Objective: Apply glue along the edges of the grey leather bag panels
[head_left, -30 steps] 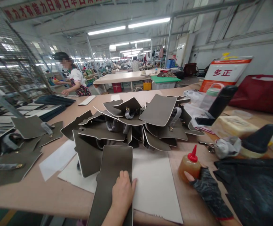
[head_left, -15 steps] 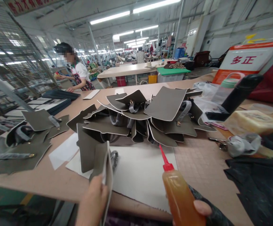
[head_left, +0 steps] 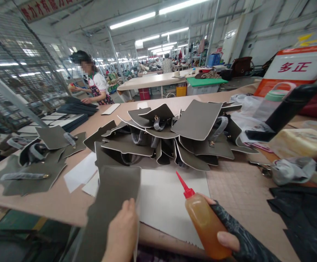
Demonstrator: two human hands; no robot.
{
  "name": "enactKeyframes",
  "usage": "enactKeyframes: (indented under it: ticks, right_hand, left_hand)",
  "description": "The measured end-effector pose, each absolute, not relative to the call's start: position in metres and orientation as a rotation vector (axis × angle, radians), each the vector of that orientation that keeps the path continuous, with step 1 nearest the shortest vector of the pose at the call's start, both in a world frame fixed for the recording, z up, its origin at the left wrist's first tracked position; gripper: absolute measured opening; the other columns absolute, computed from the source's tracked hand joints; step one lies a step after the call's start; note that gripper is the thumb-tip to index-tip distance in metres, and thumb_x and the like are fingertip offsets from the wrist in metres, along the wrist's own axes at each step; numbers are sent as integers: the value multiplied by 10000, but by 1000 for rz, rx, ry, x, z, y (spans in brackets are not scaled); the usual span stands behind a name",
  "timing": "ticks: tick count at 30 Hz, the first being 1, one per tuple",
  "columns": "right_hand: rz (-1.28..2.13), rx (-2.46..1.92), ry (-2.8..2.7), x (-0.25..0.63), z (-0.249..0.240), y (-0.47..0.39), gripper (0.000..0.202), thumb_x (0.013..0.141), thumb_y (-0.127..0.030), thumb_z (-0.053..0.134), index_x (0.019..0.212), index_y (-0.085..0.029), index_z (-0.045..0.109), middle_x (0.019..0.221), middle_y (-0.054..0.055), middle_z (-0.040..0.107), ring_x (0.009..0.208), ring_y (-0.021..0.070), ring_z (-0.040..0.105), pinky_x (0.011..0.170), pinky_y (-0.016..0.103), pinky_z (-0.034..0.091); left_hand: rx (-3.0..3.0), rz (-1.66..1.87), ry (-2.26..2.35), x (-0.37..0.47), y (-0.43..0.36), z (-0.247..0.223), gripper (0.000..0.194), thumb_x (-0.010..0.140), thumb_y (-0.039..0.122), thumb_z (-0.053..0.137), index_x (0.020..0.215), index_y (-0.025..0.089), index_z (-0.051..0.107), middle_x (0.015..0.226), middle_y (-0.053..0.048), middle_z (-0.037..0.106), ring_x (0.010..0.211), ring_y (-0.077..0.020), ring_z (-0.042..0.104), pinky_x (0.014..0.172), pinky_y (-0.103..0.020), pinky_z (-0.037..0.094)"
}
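Grip, left: the left hand (head_left: 125, 226) is pressing on a gray-brown panel (head_left: 110, 193) near its right-hand edge, fingers lying over the face; the thumb is hiding from view.
Grip, right: the right hand (head_left: 228, 241) is wrapping around a squeeze bottle (head_left: 205, 223), well apart from the left, with a dark patterned sleeve (head_left: 244, 233) covering the wrist.
Panel, place: it is leaning in front of the near table edge, its lower part running out of view.
Panel, handling: probably staying light and fairly stiff but bendable, its smooth face perhaps slipping a little; a long edge, with fingers and thumb on opposite faces, is offering the safest hold.
Bottle, handling: likely weighing more and yielding when squeezed; its middle is giving the best hold, though hard pressure could be forcing liquid out.
Panel, look: matt gray-brown is filling the face, a pale line is following the edge, and the top corners are rounding off.
Bottle, look: amber is showing through the clear body, which is tilting, its red nozzle (head_left: 184, 185) pointing up and leftward.
Sheet: a white sheet (head_left: 165, 198) is lying between the two hands, on the table (head_left: 237, 189).
Pile: similar panels (head_left: 196, 120) are overlapping beyond it, wrapped handles (head_left: 159, 125) showing among them.
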State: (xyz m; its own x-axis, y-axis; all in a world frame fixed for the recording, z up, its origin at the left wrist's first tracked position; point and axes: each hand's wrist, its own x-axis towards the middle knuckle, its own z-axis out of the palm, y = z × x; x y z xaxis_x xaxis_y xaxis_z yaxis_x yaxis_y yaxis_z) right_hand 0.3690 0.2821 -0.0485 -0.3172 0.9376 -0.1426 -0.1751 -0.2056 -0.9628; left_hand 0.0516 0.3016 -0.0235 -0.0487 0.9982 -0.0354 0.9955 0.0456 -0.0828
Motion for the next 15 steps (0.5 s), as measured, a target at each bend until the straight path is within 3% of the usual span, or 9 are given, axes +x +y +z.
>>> enactKeyframes:
  ticks: [4, 7, 11, 13, 15]
  right_hand:
    - [1334, -1231, -1481, 391, -51, 284, 697, 734, -389, 661, 1358, -292, 364, 1438, 52, 371, 1321, 318, 305, 1112, 499, 173]
    - [1263, -1302, -1494, 402, -41, 285, 690, 716, -382, 683, 1337, -307, 391, 1428, 42, 386, 1324, 319, 299, 1118, 493, 165]
    - [1421, -1137, -1125, 399, -39, 292, 526, 734, -464, 621, 1227, -326, 497, 1309, 52, 528, 1179, 334, 493, 972, 497, 420]
    - [1482, -1137, -983, 391, -45, 295, 438, 742, -456, 609, 1153, -315, 548, 1203, 67, 606, 1063, 327, 582, 876, 492, 492]
    - [1456, -1203, -1064, 384, -50, 297, 424, 701, -414, 666, 1096, -277, 592, 1146, 92, 635, 1041, 332, 593, 887, 491, 486]
  left_hand:
    - [-2324, 314, -2371, 111, 326, -63, 412, 842, 77, 370, 1223, 117, 522, 1202, -134, 584, 902, -158, 651, 735, -203, 496]
    - [-2331, 225, -2333, 117, 337, -62, 299, 881, 185, 369, 1075, 128, 589, 1069, -112, 629, 935, -189, 634, 749, -246, 493]
    - [-2297, 174, -2301, 110, 353, -53, 309, 896, 306, 346, 880, 135, 603, 925, -107, 643, 903, -230, 630, 726, -301, 489]
    - [-2273, 166, -2377, 111, 361, -53, 311, 890, 281, 327, 943, 125, 590, 921, -116, 653, 839, -237, 648, 690, -314, 486]
    - [-2293, 134, -2442, 113, 367, -56, 344, 872, 230, 330, 1127, 116, 530, 954, -130, 664, 829, -251, 655, 694, -336, 480]
